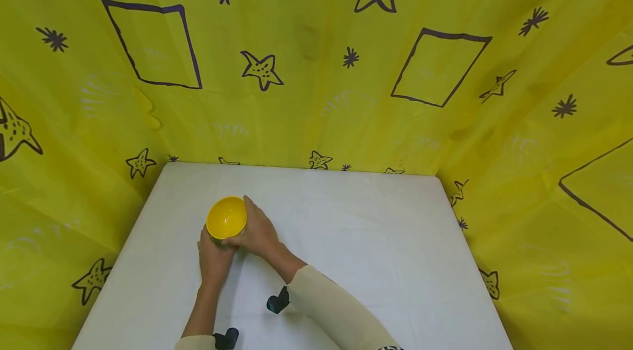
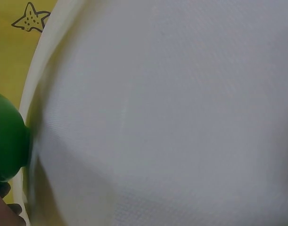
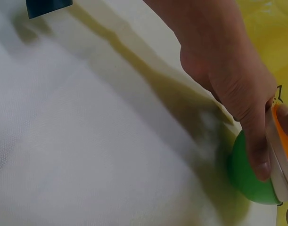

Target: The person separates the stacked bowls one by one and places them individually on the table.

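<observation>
A stack of nested bowls is between my two hands at the left of the table. In the head view its top is a yellow bowl (image 1: 226, 218), glossy inside. The right wrist view shows a green bowl (image 3: 245, 174) at the bottom, with pale rims (image 3: 277, 162) above it. My left hand (image 1: 215, 262) grips the stack from the near left. My right hand (image 1: 258, 232) holds its right side, with the thumb lying along the green bowl and pale rims. In the left wrist view the green bowl (image 2: 9, 139) appears at the left edge, its foot close to the tabletop.
The white table (image 1: 346, 229) has rounded far corners. A yellow curtain (image 1: 306, 114) with drawn stars and rectangles surrounds its back and sides. Dark camera mounts (image 1: 278, 300) stick out from both wrists, low over the table.
</observation>
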The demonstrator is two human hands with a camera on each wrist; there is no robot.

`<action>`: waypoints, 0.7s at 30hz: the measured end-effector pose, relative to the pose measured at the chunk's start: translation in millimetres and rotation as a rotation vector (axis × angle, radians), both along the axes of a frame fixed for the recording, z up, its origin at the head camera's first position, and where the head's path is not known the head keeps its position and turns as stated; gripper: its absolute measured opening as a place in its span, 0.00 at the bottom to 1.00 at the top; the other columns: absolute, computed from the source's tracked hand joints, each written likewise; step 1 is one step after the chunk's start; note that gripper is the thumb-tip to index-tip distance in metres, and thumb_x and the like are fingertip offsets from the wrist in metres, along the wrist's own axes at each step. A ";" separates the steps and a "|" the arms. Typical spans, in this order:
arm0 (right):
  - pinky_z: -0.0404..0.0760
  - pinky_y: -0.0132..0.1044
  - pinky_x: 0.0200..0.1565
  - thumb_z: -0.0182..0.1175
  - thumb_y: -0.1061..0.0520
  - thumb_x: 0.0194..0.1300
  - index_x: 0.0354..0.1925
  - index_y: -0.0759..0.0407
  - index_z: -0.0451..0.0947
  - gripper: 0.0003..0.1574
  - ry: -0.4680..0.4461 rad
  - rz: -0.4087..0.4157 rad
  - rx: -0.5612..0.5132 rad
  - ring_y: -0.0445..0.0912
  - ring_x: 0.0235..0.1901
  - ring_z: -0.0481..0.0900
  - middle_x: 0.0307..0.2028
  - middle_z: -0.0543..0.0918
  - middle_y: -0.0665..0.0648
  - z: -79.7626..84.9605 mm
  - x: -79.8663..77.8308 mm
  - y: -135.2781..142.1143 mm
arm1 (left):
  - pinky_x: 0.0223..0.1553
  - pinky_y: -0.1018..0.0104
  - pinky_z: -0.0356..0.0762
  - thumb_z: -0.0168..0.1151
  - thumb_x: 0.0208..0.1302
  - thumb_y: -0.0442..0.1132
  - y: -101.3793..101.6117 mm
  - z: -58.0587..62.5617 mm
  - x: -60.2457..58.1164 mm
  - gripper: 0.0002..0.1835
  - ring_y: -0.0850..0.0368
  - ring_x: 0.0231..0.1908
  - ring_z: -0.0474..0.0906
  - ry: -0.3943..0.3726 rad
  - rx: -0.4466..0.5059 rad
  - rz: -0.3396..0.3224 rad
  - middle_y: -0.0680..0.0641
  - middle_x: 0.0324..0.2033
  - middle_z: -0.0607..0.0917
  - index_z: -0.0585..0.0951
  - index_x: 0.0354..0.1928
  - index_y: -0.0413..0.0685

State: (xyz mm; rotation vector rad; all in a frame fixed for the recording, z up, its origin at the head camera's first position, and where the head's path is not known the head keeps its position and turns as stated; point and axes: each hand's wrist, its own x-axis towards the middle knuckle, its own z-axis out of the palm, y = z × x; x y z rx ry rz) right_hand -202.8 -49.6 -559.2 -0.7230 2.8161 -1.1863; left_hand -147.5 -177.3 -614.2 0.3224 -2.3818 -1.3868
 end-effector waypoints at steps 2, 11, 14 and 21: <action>0.74 0.34 0.51 0.74 0.33 0.37 0.67 0.53 0.54 0.66 0.001 0.000 0.002 0.39 0.49 0.72 0.51 0.72 0.47 0.6 -0.6 -0.5 | 0.59 0.44 0.60 0.73 0.50 0.43 0.3 -0.7 -0.6 0.42 0.49 0.56 0.68 -0.001 -0.005 -0.001 0.48 0.56 0.72 0.62 0.65 0.49; 0.74 0.29 0.45 0.74 0.32 0.36 0.58 0.52 0.62 0.56 0.024 0.006 0.017 0.38 0.42 0.72 0.44 0.73 0.46 4.4 -0.9 -0.5 | 0.61 0.41 0.51 0.73 0.50 0.40 1.0 0.6 1.4 0.41 0.46 0.57 0.66 0.001 -0.023 0.006 0.45 0.57 0.72 0.63 0.64 0.46; 0.75 0.29 0.45 0.74 0.31 0.37 0.58 0.52 0.63 0.55 0.008 0.007 -0.003 0.38 0.42 0.73 0.45 0.74 0.46 4.7 -0.9 0.5 | 0.63 0.40 0.48 0.73 0.50 0.41 0.6 0.9 1.5 0.42 0.44 0.60 0.64 -0.004 -0.016 0.008 0.44 0.58 0.71 0.62 0.65 0.45; 0.76 0.29 0.42 0.73 0.30 0.36 0.59 0.49 0.62 0.56 -0.026 -0.012 -0.042 0.35 0.41 0.73 0.45 0.74 0.43 2.9 -0.9 2.5 | 0.66 0.40 0.41 0.73 0.50 0.43 -1.2 0.3 1.3 0.46 0.42 0.63 0.60 -0.011 0.012 0.000 0.41 0.62 0.68 0.58 0.68 0.45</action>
